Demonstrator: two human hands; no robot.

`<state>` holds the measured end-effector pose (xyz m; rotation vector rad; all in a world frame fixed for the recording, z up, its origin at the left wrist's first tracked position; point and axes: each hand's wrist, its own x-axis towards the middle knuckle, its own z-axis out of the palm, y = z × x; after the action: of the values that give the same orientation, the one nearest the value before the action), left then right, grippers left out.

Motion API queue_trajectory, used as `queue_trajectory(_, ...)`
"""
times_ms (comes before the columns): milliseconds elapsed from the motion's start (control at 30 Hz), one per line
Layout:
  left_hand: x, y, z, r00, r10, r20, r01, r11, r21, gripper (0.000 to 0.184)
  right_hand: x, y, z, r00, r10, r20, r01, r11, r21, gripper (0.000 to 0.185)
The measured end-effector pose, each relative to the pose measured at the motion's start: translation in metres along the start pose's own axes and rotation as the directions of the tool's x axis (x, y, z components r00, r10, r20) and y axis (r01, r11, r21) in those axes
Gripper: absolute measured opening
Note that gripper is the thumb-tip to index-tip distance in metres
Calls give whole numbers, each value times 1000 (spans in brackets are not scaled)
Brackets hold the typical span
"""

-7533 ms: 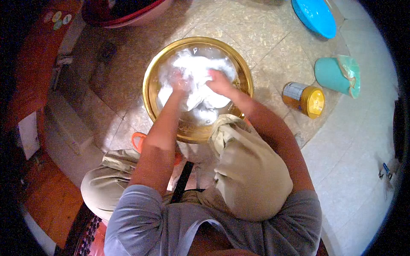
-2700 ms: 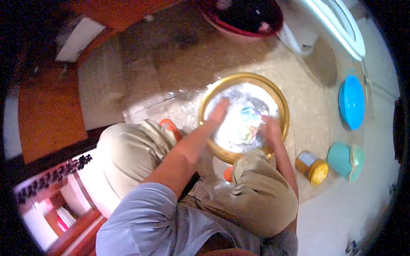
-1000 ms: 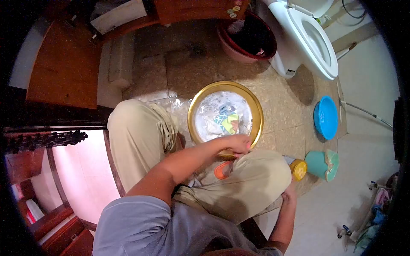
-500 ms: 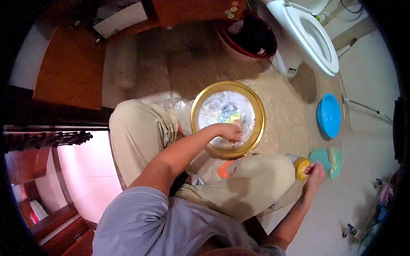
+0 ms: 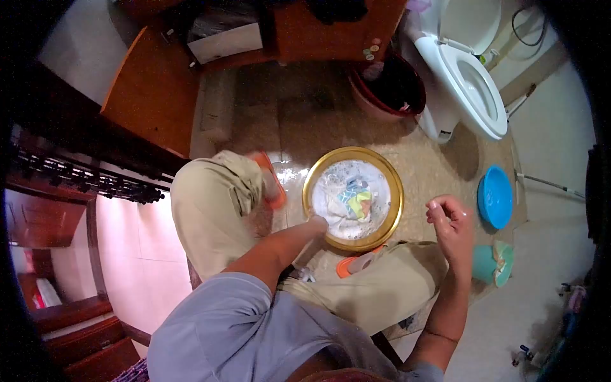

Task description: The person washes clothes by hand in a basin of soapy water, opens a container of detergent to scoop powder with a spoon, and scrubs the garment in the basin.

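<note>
A gold-rimmed basin (image 5: 396, 197) stands on the tiled floor between my knees, full of white suds. A wet cloth (image 5: 356, 202) with blue, yellow and orange patches lies in the foam. At the basin's near left rim is my left hand (image 5: 316, 224), blurred, with its fingers not clearly visible. My right hand (image 5: 450, 226) is raised over the floor to the right of the basin, above my right knee. Its fingers are curled in, and whatever they may hold is hidden. The yellow-lidded jar seen earlier does not show now.
To the right are a blue bowl (image 5: 495, 197) and a green bucket (image 5: 485, 264) with something draped on its rim. Farther back, a dark red tub (image 5: 382, 108) of dark cloth stands beside the toilet (image 5: 468, 83). A wooden cabinet door (image 5: 153, 95) hangs open at left.
My right hand has risen from the yellow-lidded jar toward the basin side. My left hand has drawn back from the patterned cloth to the rim. The view has shifted slightly.
</note>
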<state>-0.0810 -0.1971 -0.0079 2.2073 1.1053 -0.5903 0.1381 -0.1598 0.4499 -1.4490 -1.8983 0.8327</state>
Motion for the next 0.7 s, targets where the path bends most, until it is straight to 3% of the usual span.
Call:
queue_trajectory(133, 1, -7, -10, 995, -88, -54, 90, 996, 19, 21, 20, -10, 16, 976, -34, 215, 61, 991, -122, 14)
queue_trajectory(233, 0, -9, -14, 985, -153, -80, 155, 988, 21, 23, 38, -21, 42, 871, -143, 470, 219, 969, -111, 16)
queue_trajectory(367, -2, -10, -12, 965, -237, -111, 240, 971, 17, 25, 60, -1, 97, 761, -72, 645, 255, 947, -196, 22)
queue_trajectory(467, 2, -13, -11, 946, -295, -133, 299, 954, 7, 27, 71, 30, 148, 750, 6, 661, 274, 908, -319, 28)
queue_trajectory(567, 2, -20, -13, 924, -344, -168, 352, 936, 16, 29, 77, 98, 195, 771, 14, 637, 235, 923, -304, 30)
queue_trajectory(700, -1, -38, -22, 888, -401, -225, 413, 911, 4, 32, 52, 189, 226, 895, 40, 444, 139, 921, -364, 30)
